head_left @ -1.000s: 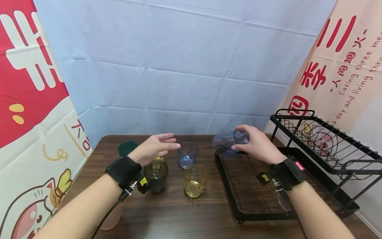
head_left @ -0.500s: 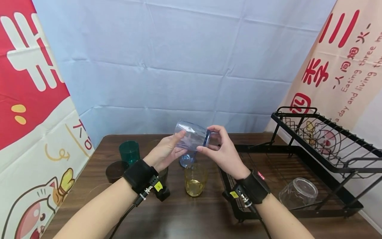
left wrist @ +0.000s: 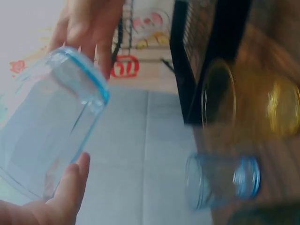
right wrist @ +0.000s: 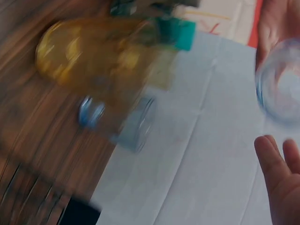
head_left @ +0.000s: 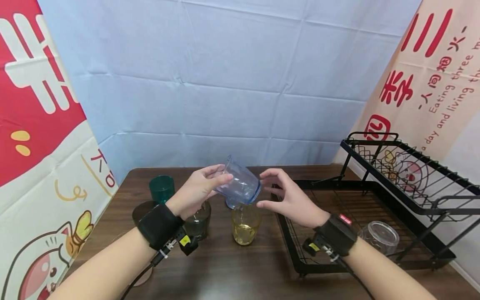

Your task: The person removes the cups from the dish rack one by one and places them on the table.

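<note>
My left hand [head_left: 195, 189] grips a clear blue drinking glass [head_left: 240, 183] near its rim, thumb on the near side. The glass is tilted in the air, its thick blue base pointing right and down. Close to that base, my right hand [head_left: 290, 200] has its fingers spread; a gap shows between it and the glass in the right wrist view. Under the held glass stands a yellow glass [head_left: 245, 229] on the table. A second blue glass [left wrist: 222, 182] stands behind it, mostly hidden in the head view. Left of these is a smoky grey glass [head_left: 197, 225].
A teal glass [head_left: 162, 188] and a dark brown glass [head_left: 141, 211] stand at the left. On the right, a black two-tier dish rack [head_left: 291, 246] carries an upside-down clear glass [head_left: 380, 236] on its lower tier. Blue cloth [head_left: 232, 83] hangs behind the table.
My right hand brought the blue glass leftward from beside the rack. Both hands then held it; now the right has let go and drawn slightly away, leaving it in the left.
</note>
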A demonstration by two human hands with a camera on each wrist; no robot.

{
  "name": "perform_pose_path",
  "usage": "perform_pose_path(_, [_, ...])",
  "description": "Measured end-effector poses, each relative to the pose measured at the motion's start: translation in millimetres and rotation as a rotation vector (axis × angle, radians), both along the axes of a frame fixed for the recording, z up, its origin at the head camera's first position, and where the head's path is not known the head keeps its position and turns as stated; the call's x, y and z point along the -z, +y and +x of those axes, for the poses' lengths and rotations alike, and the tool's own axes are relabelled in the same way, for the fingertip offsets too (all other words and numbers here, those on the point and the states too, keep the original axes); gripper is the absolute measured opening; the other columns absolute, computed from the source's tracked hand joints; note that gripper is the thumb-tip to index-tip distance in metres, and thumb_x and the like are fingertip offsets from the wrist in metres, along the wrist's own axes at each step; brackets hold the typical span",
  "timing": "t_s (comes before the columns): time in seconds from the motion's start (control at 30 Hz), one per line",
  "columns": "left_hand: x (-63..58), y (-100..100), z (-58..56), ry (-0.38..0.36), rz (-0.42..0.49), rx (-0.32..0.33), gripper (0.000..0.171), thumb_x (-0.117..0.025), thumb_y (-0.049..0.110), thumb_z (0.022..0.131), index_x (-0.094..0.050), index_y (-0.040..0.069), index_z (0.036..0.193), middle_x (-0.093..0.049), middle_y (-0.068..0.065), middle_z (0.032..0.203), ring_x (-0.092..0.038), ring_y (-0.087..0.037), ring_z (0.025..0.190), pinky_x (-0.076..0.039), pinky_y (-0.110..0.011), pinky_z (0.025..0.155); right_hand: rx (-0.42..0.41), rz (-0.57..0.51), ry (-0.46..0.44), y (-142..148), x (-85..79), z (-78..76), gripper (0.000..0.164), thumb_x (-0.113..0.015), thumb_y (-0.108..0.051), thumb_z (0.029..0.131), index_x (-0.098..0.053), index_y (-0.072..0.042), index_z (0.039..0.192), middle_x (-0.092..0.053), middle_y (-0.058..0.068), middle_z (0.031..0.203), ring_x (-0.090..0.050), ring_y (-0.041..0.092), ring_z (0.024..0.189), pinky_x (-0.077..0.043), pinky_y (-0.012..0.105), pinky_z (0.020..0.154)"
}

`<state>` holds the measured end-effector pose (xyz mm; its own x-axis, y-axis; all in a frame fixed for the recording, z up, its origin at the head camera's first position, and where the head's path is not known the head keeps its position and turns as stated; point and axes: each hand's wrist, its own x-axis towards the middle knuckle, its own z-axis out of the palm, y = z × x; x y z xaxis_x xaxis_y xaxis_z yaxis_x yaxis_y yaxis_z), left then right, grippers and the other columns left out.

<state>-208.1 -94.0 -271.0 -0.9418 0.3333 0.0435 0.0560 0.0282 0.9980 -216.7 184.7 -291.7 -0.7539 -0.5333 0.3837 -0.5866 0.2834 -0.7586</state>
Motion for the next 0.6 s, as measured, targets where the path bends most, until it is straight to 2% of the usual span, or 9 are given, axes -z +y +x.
perform_pose_path(0.13, [-2.3, -20.3, 9.6, 0.083, -0.195, -0.001, 0.077, -0.074, 0.025, 0.096, -0.034, 0.003, 0.159, -0.043, -0.017, 0.156, -0.044, -0.034, 0.142, -0.043, -0.052, 0.111, 0.063, 0.156, 0.053, 35.9, 1.3, -3.5, 0.063, -0.084, -0.010, 0.086, -0.048, -0.001, 0.137, -0.050, 0.015, 0.138, -0.050, 0.033, 0.131, -0.045, 0.040, 0.110])
perform_pose_path(0.27, [-0.6, -38.7, 24.5, 0.181, -0.360, 0.030, 0.083, -0.083, 0.029, 0.089, -0.040, 0.002, 0.155, -0.056, -0.017, 0.145, -0.057, -0.032, 0.129, -0.053, -0.044, 0.100, 0.192, 0.339, 0.063, 80.4, 0.5, -1.7, 0.066, -0.086, -0.022, 0.086, -0.050, 0.000, 0.137, -0.052, 0.019, 0.137, -0.051, 0.038, 0.130, -0.045, 0.052, 0.108])
perform_pose_path(0.37, [2.3, -50.3, 38.6, 0.245, -0.459, 0.054, 0.086, -0.087, 0.031, 0.084, -0.043, 0.000, 0.151, -0.060, -0.015, 0.138, -0.061, -0.030, 0.123, -0.054, -0.043, 0.099, 0.277, 0.484, 0.038, 115.1, 2.2, 0.2, 0.073, -0.086, -0.031, 0.086, -0.050, 0.004, 0.139, -0.050, 0.026, 0.138, -0.050, 0.046, 0.128, -0.046, 0.061, 0.102])
perform_pose_path(0.5, [10.5, -62.2, 55.5, 0.263, -0.578, 0.094, 0.090, -0.092, 0.033, 0.078, -0.046, -0.002, 0.147, -0.061, -0.012, 0.132, -0.064, -0.029, 0.117, -0.055, -0.044, 0.095, 0.360, 0.638, -0.023, 159.4, 9.8, -0.2, 0.086, -0.087, -0.038, 0.082, -0.047, 0.010, 0.141, -0.045, 0.035, 0.138, -0.048, 0.053, 0.123, -0.048, 0.064, 0.093])
perform_pose_path(0.6, [18.3, -68.3, 61.9, 0.234, -0.652, 0.145, 0.092, -0.093, 0.033, 0.075, -0.046, -0.002, 0.146, -0.061, -0.012, 0.131, -0.063, -0.032, 0.117, -0.056, -0.046, 0.093, 0.417, 0.700, -0.051, 184.3, 14.0, 0.6, 0.090, -0.089, -0.038, 0.080, -0.046, 0.014, 0.140, -0.043, 0.040, 0.135, -0.047, 0.056, 0.121, -0.049, 0.065, 0.089])
